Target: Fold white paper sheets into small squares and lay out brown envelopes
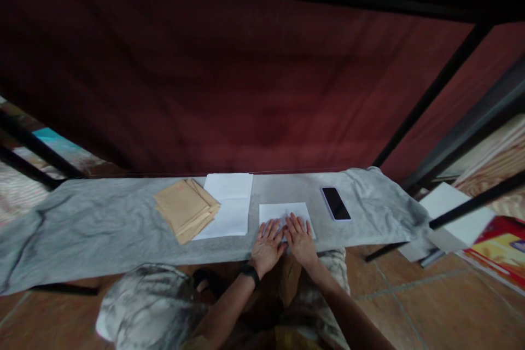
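A white sheet of paper (283, 210) lies on the grey cloth in front of me, about half the size of the sheets to its left, so it looks folded. My left hand (267, 246) rests flat on its near left part, fingers stretched out. Beside it, my right hand (299, 238) is also pressed flat on the paper with the fingers extended. The two thumbs are close together near the paper's lower edge. To the left is a stack of larger white sheets (232, 210), partly covered by a pile of brown envelopes (186, 210).
A phone (336, 204) with a dark screen lies right of the paper. Grey cloth (110, 219) covers the narrow bench. Behind it hangs a dark red sheet (254, 93) between black metal bars (435, 95). A white box (455, 216) stands at the right, above the tiled floor (394, 295).
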The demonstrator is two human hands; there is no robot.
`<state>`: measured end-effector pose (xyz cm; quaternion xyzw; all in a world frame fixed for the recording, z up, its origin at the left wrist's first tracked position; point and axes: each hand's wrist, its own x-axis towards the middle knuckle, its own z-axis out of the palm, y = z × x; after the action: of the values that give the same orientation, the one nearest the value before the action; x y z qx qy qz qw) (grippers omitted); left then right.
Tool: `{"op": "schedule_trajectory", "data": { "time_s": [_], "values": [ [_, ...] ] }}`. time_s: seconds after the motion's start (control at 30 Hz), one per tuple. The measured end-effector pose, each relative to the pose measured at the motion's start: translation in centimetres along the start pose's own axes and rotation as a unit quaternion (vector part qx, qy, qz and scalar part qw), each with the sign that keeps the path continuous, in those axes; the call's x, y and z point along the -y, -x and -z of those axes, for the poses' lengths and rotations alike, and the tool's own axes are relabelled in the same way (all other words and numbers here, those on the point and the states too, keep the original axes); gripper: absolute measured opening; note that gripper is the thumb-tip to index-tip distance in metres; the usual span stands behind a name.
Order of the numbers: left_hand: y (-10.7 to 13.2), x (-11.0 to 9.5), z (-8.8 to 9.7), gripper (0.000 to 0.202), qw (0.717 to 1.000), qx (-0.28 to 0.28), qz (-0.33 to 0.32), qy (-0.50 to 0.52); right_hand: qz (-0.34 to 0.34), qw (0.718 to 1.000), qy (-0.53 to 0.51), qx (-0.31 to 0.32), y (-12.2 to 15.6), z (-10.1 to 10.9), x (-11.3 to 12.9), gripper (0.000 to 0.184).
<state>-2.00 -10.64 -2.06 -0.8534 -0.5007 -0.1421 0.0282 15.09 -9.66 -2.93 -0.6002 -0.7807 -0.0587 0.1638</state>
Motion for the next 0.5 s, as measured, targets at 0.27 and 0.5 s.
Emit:
{"op": "schedule_trajectory", "data": {
  "time_s": [0.27,0.5],
  "values": [
    [0.1,-0.1,0.4,0.052,1.0,0.0,0.003,0.009,0.037,0.999,-0.012,0.01,0.7,-0.3,-0.3,0.047],
    [-0.3,-0.3,0.6,0.051,1.0,0.006,0.009,0.004,0.032,0.996,-0.072,0.048,-2.9,0.0,0.0,0.047]
  ]
}}
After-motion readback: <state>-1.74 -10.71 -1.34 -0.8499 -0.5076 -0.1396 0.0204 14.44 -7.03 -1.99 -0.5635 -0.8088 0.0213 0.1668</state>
